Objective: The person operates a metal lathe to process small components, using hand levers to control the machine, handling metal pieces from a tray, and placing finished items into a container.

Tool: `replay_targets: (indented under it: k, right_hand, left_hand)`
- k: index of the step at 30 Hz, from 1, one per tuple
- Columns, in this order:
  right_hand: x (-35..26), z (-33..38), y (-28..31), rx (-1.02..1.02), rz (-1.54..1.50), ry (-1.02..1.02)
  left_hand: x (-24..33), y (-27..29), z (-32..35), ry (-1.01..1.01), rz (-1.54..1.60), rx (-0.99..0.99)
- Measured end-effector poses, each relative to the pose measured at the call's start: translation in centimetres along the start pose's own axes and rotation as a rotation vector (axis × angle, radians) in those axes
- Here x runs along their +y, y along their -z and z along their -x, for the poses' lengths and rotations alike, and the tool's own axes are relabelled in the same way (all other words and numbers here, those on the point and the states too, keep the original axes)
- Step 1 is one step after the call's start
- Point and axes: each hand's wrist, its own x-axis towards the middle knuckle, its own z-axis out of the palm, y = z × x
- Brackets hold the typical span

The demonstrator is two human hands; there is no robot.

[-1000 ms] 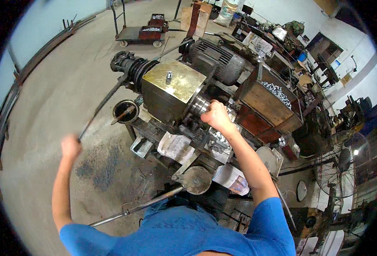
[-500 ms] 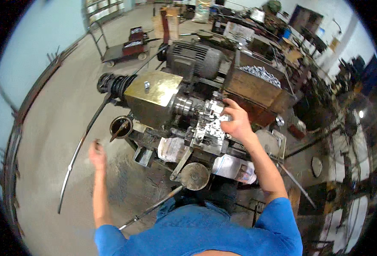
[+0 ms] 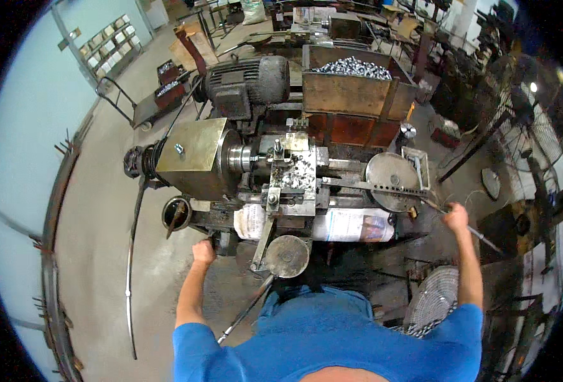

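In front of me stands a small, oily lathe with a brass-coloured cover point(image 3: 189, 145), on which a small metal part point(image 3: 179, 149) lies. My right hand point(image 3: 456, 218) is closed around a metal lever rod point(image 3: 482, 239) by the round disc point(image 3: 390, 175) at the machine's right end. My left hand point(image 3: 204, 252) makes a fist beside a dark metal box point(image 3: 226, 243) under the lathe's front left; whatever its fingers hold is hidden. Between the hands, metal chips cover the tool slide point(image 3: 297, 175), right of the spindle chuck point(image 3: 240, 158). A second round disc point(image 3: 286, 256) sits nearest my body.
Behind the lathe, a rusty bin point(image 3: 348, 92) holds many shiny metal parts, next to a dark motor point(image 3: 246, 83). A pot with a brush point(image 3: 177, 213) hangs at the left. One long rod point(image 3: 129, 274) slopes toward the floor. A fan point(image 3: 517, 95) stands at the right.
My right hand has left the tool slide and moved right onto the lever rod. My left hand has come inward to the lathe's front and closed. The view has turned toward the right.
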Motion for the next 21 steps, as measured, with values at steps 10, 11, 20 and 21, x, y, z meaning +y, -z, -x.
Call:
replay_targets:
  k: [10,11,20,21]
  right_hand:
    - [8.8,7.3,-6.2,-0.044,0.208,-0.317]
    - [7.5,8.9,-5.5,-0.076,0.163,-0.326]
    - [-3.0,21.8,-3.1,-0.101,0.0,-0.431]
    - [-3.8,22.0,-2.8,-0.131,0.015,-0.459]
  left_hand:
    - [-0.8,2.1,-0.3,0.165,-0.017,-0.087]
    - [-1.8,1.4,0.8,0.24,0.096,-0.039]
    - [-8.0,-6.7,11.1,0.584,0.51,-0.381]
    - [-8.2,-7.0,11.3,0.579,0.532,-0.368]
